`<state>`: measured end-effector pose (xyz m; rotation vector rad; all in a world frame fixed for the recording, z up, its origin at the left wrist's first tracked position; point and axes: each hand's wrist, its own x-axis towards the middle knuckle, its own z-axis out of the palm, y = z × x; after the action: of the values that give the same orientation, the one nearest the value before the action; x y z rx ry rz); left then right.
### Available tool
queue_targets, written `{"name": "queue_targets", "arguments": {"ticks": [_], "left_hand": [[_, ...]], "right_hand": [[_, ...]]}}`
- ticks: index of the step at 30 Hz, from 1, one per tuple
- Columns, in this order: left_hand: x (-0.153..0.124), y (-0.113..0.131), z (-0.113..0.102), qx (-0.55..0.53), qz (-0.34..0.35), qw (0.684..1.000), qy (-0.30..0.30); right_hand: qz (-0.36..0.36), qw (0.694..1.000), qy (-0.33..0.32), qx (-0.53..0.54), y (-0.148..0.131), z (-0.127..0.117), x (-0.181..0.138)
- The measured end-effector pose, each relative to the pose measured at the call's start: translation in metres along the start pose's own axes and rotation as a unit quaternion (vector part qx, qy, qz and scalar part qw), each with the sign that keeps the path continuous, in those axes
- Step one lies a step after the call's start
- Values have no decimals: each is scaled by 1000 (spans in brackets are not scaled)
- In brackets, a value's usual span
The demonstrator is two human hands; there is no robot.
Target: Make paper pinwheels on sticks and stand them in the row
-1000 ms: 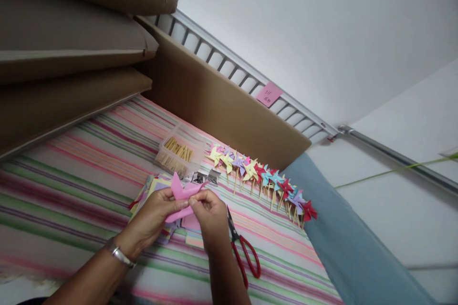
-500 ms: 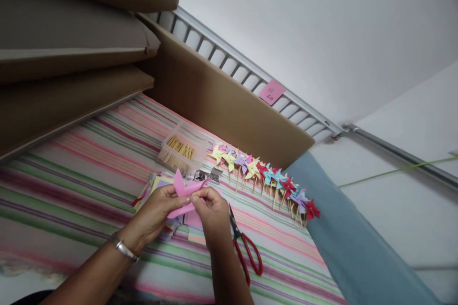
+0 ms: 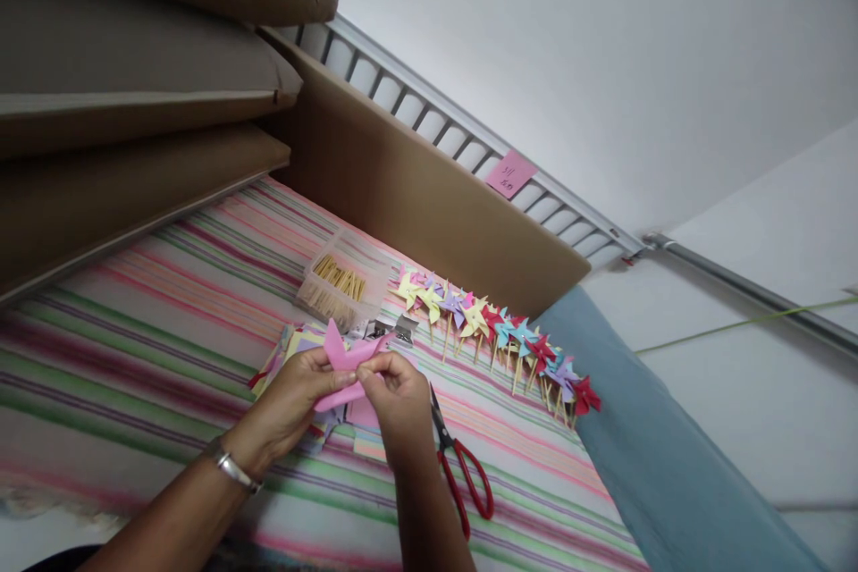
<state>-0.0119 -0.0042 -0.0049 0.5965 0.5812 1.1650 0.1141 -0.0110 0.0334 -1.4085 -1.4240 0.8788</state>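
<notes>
A pink paper pinwheel [image 3: 343, 352], its corners folded inward, is held between both hands above the striped cloth. My left hand [image 3: 305, 389] pinches it from the left, thumb near its middle. From the right, my right hand [image 3: 397, 386] closes thumb and fingertips on the centre of the folds; anything small between those fingertips is hidden. Beneath the hands lies a stack of coloured paper sheets [image 3: 285, 347], partly covered. Red-handled scissors [image 3: 462, 465] rest just right of my right forearm.
Behind the hands stands a clear plastic box [image 3: 341, 281] of short wooden sticks, beside a small dark-filled container [image 3: 402, 331]. Finished pinwheels [image 3: 500, 326] on sticks form a long row at right. A brown board [image 3: 429, 183] borders the back; stacked cushions [image 3: 134, 98] rise at left.
Almost nothing differs. Both hands keep their grip on the pink pinwheel, and the view has shifted very slightly.
</notes>
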Motion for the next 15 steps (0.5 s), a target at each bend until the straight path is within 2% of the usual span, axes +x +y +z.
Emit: {"name": "queue_targets", "arguments": {"ticks": [8,15], "left_hand": [[1,0,0,-4,6,1000,-11],[2,-4,0,11,-3,1000,-15]], "right_hand": [[1,1000,2,14,-1,2,-1],[-37,999,-6,29,-1,1,-3]]}}
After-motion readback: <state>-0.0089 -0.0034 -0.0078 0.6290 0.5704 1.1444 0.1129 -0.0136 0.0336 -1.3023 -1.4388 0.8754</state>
